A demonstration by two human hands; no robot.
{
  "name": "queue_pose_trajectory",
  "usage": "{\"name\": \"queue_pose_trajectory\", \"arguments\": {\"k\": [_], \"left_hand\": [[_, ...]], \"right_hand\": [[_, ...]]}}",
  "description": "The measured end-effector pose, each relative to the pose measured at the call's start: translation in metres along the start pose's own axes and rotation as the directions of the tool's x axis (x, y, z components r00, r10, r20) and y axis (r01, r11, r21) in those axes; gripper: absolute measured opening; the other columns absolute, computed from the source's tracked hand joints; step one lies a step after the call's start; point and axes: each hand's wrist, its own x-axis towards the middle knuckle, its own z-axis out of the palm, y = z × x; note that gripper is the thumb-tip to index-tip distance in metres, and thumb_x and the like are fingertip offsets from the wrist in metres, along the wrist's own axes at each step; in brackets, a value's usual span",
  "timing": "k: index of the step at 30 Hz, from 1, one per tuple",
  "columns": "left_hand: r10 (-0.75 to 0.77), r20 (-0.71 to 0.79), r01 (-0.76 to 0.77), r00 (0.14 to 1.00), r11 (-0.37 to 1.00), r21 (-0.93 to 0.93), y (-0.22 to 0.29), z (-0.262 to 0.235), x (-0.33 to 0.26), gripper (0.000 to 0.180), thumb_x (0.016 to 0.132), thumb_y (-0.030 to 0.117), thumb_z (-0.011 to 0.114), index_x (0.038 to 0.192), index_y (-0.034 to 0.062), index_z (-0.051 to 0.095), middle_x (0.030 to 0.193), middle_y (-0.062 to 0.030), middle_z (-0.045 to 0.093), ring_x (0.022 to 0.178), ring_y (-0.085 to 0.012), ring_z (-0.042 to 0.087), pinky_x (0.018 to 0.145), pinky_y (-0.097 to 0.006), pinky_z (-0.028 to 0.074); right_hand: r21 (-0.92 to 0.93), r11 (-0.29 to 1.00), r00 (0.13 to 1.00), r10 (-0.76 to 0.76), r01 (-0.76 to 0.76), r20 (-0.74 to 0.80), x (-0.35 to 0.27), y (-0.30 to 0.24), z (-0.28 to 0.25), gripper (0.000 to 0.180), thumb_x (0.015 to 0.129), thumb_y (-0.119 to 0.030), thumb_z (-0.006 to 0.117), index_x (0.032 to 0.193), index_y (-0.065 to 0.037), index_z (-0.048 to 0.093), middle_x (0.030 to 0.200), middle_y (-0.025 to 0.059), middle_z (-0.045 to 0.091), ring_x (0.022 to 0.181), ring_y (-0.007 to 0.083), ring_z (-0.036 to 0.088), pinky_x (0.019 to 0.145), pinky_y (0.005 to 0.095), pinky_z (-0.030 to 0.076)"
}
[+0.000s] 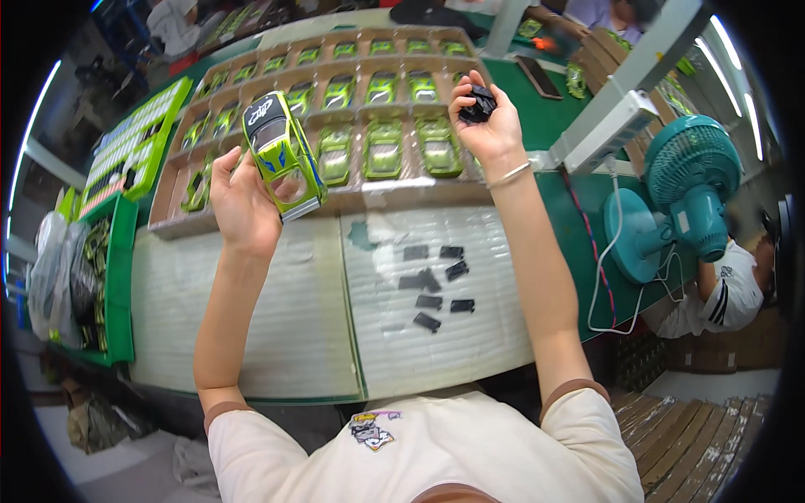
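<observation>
My left hand [246,204] grips a lime-green toy car body [287,159] with a black hood and blue marks, held tilted above the front left of a divided cardboard tray. The car body has an opening towards its lower end. My right hand [495,126] is raised at the tray's right side, its fingers curled round several small black plastic parts [476,104]. Between my forearms, more flat black plastic parts [428,302] lie scattered on the white foam sheet [470,356].
The cardboard tray [251,210] holds rows of green car bodies [385,149]. A green crate [124,285] with bagged parts and a green rack [134,138] stand left. To the right are a teal fan [692,168], a white power strip [616,130], cables and a phone [538,77]. Other people sit nearby.
</observation>
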Motion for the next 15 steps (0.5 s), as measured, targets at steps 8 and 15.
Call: {"name": "queue_pose_trajectory", "arguments": {"k": [8, 15], "left_hand": [[0.023, -0.067, -0.021, 0.998, 0.999, 0.031, -0.003, -0.083, -0.042, 0.048, 0.082, 0.042, 0.036, 0.112, 0.0049, 0.047, 0.099, -0.0035, 0.057, 0.086, -0.0131, 0.049, 0.066, -0.026, 0.035], [0.044, -0.058, -0.043, 0.997, 0.999, 0.019, -0.001, -0.084, -0.046, 0.045, 0.083, 0.041, 0.036, 0.110, 0.0073, 0.048, 0.097, -0.0020, 0.057, 0.087, -0.0108, 0.051, 0.067, -0.025, 0.040]], "right_hand": [[-0.561, 0.719, 0.912, 0.320, -0.410, -0.256, -0.084, 0.160, -0.023, 0.037, 0.093, -0.033, 0.036, 0.104, -0.001, 0.051, 0.090, 0.0079, 0.053, 0.073, 0.0140, 0.050, 0.057, 0.0250, 0.043], [-0.911, 0.352, 0.957, 0.263, -0.213, -0.123, -0.100, 0.182, -0.038, 0.044, 0.094, -0.035, 0.031, 0.118, -0.002, 0.048, 0.111, 0.0099, 0.053, 0.102, 0.0167, 0.048, 0.091, 0.0301, 0.036]]}}
